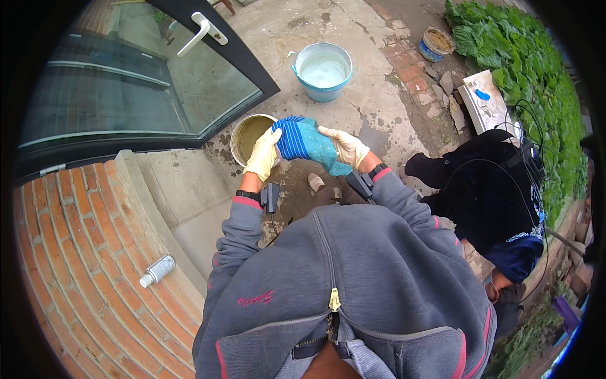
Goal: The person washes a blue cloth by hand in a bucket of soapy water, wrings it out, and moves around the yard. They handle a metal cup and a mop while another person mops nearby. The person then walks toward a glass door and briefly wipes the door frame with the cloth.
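Note:
Both my hands wear pale rubber gloves. My left hand (pixel 263 154) grips the blue striped end of a bundled cloth (pixel 307 144). My right hand (pixel 349 146) holds the teal, dotted end, part of which hangs below the fingers. Whether the bundle is one piece or two I cannot tell. It is held in the air, in front of my jacket. Behind my left hand stands a round pail (pixel 242 137) with a dull yellowish inside, partly hidden by glove and cloth. Farther ahead, a light-blue bucket (pixel 323 91) holds clear-looking water.
An open glass door (pixel 222 94) with a dark frame stands at the left. A bottle (pixel 158 271) lies on brick paving (pixel 94 246). At the right is a person in dark clothes (pixel 492 189), with cables nearby. Beyond are a white box (pixel 480 102), a tub (pixel 436 43) and leafy plants (pixel 516 52).

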